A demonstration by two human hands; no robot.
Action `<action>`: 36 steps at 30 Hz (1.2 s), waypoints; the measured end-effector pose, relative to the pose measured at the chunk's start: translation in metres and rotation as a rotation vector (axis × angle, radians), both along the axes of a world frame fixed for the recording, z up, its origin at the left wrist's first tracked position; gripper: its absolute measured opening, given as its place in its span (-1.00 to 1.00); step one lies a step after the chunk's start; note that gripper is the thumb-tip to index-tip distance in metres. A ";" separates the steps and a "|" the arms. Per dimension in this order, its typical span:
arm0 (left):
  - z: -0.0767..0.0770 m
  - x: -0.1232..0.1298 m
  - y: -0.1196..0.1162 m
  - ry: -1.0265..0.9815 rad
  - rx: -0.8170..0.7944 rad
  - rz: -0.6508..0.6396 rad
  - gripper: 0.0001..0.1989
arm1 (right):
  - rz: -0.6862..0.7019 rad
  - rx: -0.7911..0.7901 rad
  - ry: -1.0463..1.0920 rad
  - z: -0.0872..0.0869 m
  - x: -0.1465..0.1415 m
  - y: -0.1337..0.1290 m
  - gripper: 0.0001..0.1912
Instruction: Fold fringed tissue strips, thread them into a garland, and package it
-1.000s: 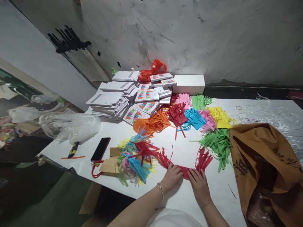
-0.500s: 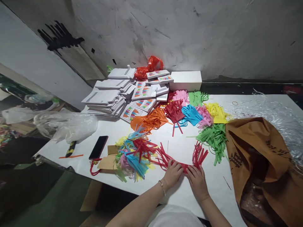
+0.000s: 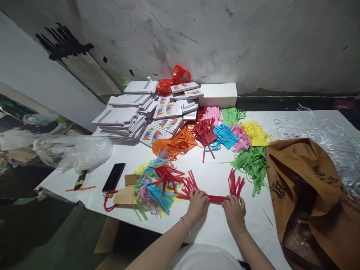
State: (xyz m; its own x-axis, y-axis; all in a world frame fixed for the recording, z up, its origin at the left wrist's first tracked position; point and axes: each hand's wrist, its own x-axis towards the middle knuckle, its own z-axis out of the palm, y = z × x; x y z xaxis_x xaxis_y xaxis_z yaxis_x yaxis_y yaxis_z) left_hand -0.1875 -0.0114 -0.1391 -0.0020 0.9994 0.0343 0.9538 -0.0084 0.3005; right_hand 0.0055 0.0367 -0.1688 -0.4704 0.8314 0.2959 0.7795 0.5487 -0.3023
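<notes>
A strip of red fringed paper (image 3: 216, 199) lies across the white table in front of me, its cut strands fanning out at both ends. My left hand (image 3: 198, 204) is closed on its left part, fingers bent over the paper. At the right end my right hand (image 3: 234, 212) grips it, with strands standing up beyond the fingers. Just left of my left hand, a mixed pile of colored tassels (image 3: 160, 187) rests beside a piece of brown cardboard (image 3: 123, 196); red tassels lie on top of the pile.
Behind are stacks of white cards (image 3: 120, 114), a white box (image 3: 218, 94) and orange tassels (image 3: 180, 142). Green tassels (image 3: 251, 165) and a brown bag (image 3: 303, 161) are at right. A phone (image 3: 114, 177), cutter (image 3: 80, 179) and clear plastic bag (image 3: 84, 150) lie left.
My hands have moved apart along the red strip, the left one shifting leftward. More of the strip's middle shows between them. The camera view has shifted slightly.
</notes>
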 end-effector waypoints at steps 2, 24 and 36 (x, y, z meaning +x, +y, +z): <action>0.003 0.007 0.008 0.031 -0.028 0.081 -0.77 | -0.051 -0.034 -0.041 0.007 -0.005 0.007 -0.80; 0.002 0.003 0.006 -0.073 0.082 -0.104 -0.88 | 0.146 -0.011 0.127 -0.004 -0.027 0.007 -0.75; -0.001 -0.006 0.003 -0.137 0.045 -0.009 -0.89 | 0.113 0.019 0.079 0.001 -0.005 0.012 -0.77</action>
